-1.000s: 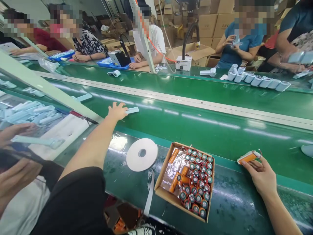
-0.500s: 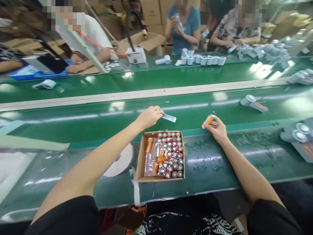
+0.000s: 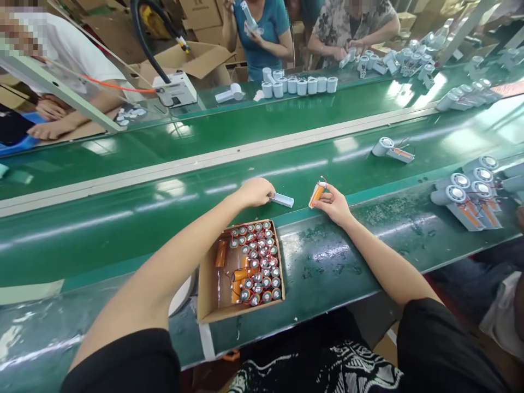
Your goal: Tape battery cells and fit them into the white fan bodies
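My left hand [image 3: 257, 192] is closed on one end of a pale grey-blue plastic handle shell [image 3: 283, 200], which points right above the green belt. The rest of the shell is hidden by my fingers. To its right, my right hand [image 3: 333, 204] pinches an orange cylindrical battery [image 3: 317, 195], tilted, with thin wires at its upper end. A gap separates battery and shell. Below my left hand, an open cardboard box [image 3: 208, 303] contains several upright batteries with red wires on its right side and a few lying ones on its left.
A grey fan body [image 3: 383, 146] with a battery in its handle lies on the belt [image 3: 229, 210]. Several similar fan bodies [image 3: 457, 195] stand on the ledge at right. Across the belt are rows of grey parts [image 3: 301, 86], a white machine [image 3: 176, 90] and several people at work.
The view has swung right, so the scene sits further left. My right hand and the battery are closer to my left hand. The shell remains in my left hand.
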The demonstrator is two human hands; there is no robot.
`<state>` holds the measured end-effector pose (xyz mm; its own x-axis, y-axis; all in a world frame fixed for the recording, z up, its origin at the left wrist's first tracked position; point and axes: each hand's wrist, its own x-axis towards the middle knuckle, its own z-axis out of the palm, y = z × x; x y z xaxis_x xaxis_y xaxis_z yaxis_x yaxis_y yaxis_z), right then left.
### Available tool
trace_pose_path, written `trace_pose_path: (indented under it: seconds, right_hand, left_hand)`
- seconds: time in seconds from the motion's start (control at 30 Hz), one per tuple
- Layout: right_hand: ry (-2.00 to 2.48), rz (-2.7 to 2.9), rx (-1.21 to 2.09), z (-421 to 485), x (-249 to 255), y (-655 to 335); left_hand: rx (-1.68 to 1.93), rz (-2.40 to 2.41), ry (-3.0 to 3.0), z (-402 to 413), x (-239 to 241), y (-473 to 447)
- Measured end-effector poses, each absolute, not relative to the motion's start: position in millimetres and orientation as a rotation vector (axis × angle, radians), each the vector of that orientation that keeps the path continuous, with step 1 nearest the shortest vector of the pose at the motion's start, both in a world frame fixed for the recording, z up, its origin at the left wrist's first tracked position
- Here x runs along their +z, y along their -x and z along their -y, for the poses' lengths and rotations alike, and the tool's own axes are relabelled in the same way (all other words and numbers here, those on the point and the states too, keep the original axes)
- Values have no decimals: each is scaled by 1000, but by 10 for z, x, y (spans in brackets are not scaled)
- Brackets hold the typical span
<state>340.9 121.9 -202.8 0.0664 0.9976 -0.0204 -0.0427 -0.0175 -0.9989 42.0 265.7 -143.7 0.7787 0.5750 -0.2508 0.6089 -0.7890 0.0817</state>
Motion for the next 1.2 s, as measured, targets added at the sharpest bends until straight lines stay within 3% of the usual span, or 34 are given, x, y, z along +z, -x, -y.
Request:
trace_pose_path:
  seconds: [0.27, 0.7, 0.9, 1.2]
  right_hand:
    - [1218, 1116, 1177, -1220, -2017, -3380]
    - [1227, 1134, 1162, -1205, -2030, -3386]
    - [1242, 1119, 1021, -1284, -1947, -3393]
    - [1339, 1804, 755, -1676, -1548, -3274]
  left_hand:
    - [-312, -917, -2766, -2650, -1202, -439]
    - [-451, -1062, -2851, -2309, -1327, -805]
    - [-477, -1127, -2657, -2475, -1169, -1036]
    - [-347, -1222, -2568, -2401, -1033, -1075]
